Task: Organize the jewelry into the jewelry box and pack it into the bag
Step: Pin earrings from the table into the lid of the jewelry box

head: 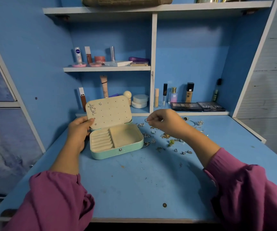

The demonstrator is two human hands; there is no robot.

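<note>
The mint-green rounded jewelry box with a cream velvet lining (116, 142) sits open on the blue desk (134, 180), left of centre. Its long axis runs left to right, slightly skewed, with the snap-button front toward the person and the hinge at the back. The cream perforated lid panel (108, 110) stands nearly upright and already carries a silver starfish-shaped earring pair (92, 108). The left hand (78, 132) grips the lid's left edge, thumb on the front, steadying it. The box looks light and rigid; I'd say it is best held by its sides once closed. The right hand (164, 122) hovers just right of the lid, fingertips pinching a small silver ring-like piece (146, 120). Below it, scattered small silver and gold jewelry pieces (166, 137) lie beside the box; tiny and slippery, they likely need a fingertip pinch.
</note>
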